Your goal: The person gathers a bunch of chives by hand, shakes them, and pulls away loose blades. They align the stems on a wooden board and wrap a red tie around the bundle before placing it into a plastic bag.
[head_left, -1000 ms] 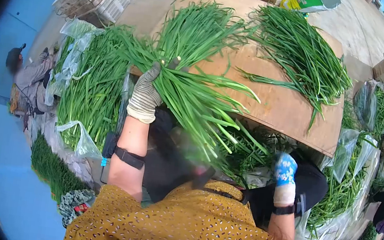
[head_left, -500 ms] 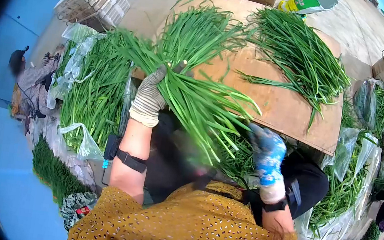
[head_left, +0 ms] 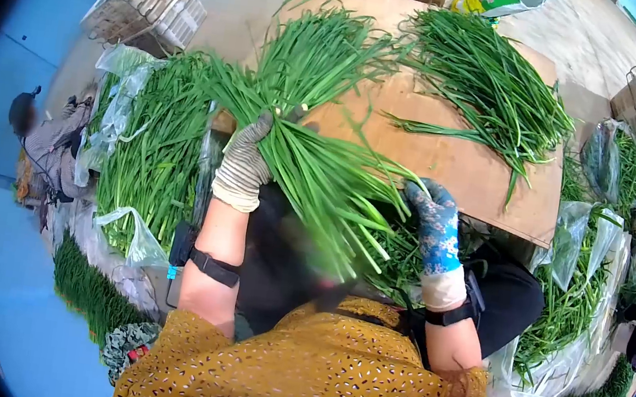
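The left hand [head_left: 246, 161], in a striped glove, has its grip closed around a bunch of chives [head_left: 321, 175], held over the near edge of the wooden bench [head_left: 451, 160]. The right hand [head_left: 432, 214], blue-gloved, touches the bunch's leaf tips. Whether its grip is closed cannot be told.

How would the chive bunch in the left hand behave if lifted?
Probably floppy: the bunch fans and droops past the left hand. Likely light, since one hand grips it. No tie shows, so it may slide apart.
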The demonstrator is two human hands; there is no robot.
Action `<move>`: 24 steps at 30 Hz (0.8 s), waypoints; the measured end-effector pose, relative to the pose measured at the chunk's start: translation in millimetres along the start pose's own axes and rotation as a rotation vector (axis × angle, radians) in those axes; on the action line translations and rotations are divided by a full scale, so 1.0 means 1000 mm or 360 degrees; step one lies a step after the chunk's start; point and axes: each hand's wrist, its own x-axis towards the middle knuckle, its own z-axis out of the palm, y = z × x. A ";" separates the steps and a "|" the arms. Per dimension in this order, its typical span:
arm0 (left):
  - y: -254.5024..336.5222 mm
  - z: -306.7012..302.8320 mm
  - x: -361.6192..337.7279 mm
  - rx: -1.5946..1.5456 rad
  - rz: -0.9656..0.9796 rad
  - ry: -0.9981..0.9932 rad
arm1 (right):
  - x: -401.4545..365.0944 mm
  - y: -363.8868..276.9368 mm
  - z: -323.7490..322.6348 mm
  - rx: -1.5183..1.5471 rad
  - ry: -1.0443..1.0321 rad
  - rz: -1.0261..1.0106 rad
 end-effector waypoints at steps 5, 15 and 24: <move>0.010 -0.015 -0.004 -0.0042 0.0082 0.0032 | -0.012 0.046 -0.095 -0.0744 0.0324 -0.0227; 0.008 -0.021 0.007 -0.0202 0.0000 -0.0039 | -0.021 0.011 -0.018 -0.0534 -0.0018 -0.0411; 0.008 -0.001 -0.001 -0.0256 -0.0083 -0.0056 | -0.004 0.027 -0.030 -0.0522 0.0284 -0.0380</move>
